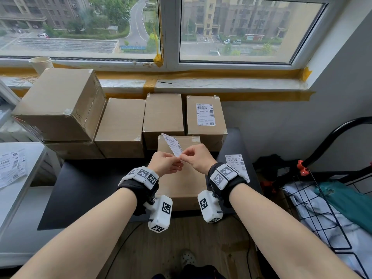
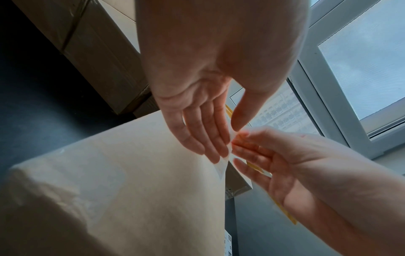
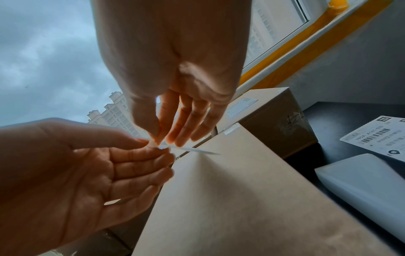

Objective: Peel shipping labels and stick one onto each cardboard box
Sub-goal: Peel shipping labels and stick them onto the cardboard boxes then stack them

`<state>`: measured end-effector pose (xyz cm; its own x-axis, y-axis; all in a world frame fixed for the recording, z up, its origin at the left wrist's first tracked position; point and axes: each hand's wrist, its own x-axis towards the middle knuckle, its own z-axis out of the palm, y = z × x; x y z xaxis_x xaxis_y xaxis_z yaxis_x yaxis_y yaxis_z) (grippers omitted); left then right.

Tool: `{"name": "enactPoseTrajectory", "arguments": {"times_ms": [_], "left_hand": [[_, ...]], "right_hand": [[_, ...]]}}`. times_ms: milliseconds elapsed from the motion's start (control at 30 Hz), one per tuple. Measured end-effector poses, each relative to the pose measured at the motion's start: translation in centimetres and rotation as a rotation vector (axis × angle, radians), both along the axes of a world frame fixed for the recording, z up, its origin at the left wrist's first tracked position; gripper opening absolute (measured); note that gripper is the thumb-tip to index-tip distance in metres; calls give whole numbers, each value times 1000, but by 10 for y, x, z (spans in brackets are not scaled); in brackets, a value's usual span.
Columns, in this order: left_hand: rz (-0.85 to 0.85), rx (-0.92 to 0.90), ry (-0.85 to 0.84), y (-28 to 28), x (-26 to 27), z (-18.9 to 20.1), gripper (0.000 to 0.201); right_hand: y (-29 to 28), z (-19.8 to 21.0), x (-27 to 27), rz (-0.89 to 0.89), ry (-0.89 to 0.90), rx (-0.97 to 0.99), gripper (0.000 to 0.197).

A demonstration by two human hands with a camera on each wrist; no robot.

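Observation:
A white shipping label (image 1: 173,145) is held in the air above a plain cardboard box (image 1: 181,184) on the black table. My left hand (image 1: 168,163) and my right hand (image 1: 196,159) both pinch its near corner between thumb and fingertips. In the right wrist view the label (image 3: 192,150) shows edge-on, pinched where the thumbs meet. In the left wrist view the label's corner (image 2: 222,167) pokes out below the fingertips. At the back right stands a box with a label stuck on top (image 1: 205,114).
Several unlabelled boxes (image 1: 120,125) stand in a row under the window sill, one larger box (image 1: 60,103) stacked at the left. A spare label (image 1: 237,164) lies on the table (image 1: 84,190) by my right wrist. More labels (image 1: 12,168) lie on a white surface at left. A wire rack (image 1: 322,208) stands at right.

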<state>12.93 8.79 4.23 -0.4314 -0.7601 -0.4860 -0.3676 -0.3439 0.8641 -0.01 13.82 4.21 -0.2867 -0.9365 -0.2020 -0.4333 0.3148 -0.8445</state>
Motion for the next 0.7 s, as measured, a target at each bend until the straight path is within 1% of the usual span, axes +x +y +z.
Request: {"name": "enactPoseTrajectory", "arguments": {"times_ms": [133, 267, 467, 567, 700], "left_hand": [[-3, -10, -25, 2, -2, 3, 20], [19, 15, -8, 1, -1, 3, 18], [22, 18, -6, 6, -2, 4, 19], [23, 10, -40, 8, -3, 6, 19], [12, -42, -126, 8, -6, 8, 18]], "right_hand": [[0, 0, 2, -5, 11, -4, 15], [1, 0, 2, 11, 56, -14, 16], [4, 2, 4, 54, 247, -16, 15], [6, 1, 6, 35, 289, -10, 14], [7, 0, 8, 9, 278, -2, 14]]}}
